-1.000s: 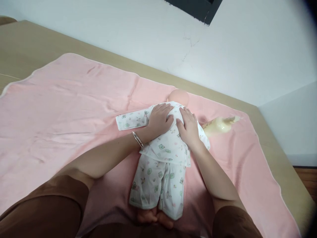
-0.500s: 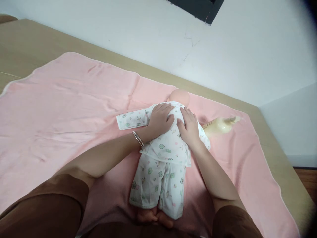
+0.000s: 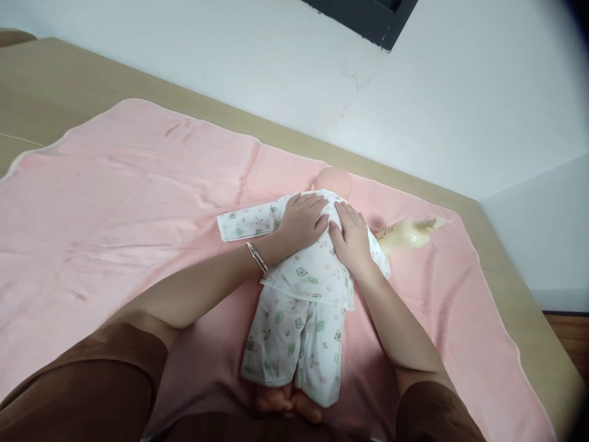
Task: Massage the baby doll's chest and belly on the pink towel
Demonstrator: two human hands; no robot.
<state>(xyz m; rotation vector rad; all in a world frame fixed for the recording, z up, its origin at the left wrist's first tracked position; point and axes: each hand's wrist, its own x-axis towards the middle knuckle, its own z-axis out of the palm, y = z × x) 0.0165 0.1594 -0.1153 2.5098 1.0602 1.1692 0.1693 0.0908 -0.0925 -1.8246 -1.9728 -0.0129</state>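
A baby doll (image 3: pixel 332 178) lies stretched out with its head at the far end and its bare feet toward me. It wears a white printed top (image 3: pixel 306 270) and matching trousers (image 3: pixel 276 337). On the upper left of the top, my left hand (image 3: pixel 301 222) rests flat, a bracelet at its wrist. My right hand (image 3: pixel 353 238) lies flat on the upper right, thumb pointing in toward the other thumb. Both hands have their fingers stretched out and grip nothing. One sleeve (image 3: pixel 246 221) extends out to the left. The doll's face is not visible.
Beneath the doll spreads a pink blanket (image 3: pixel 115 184) over a wooden table (image 3: pixel 64 73). Right of the doll lies a shiny, pale yellow, bottle-shaped item (image 3: pixel 409 233). A white wall (image 3: pixel 437 104) rises behind the table, with a dark frame (image 3: pixel 368 24) at the top.
My left hand has slid very slightly to the right on the top, and its fingers lie a little closer to the right hand. The doll and my right hand look unmoved.
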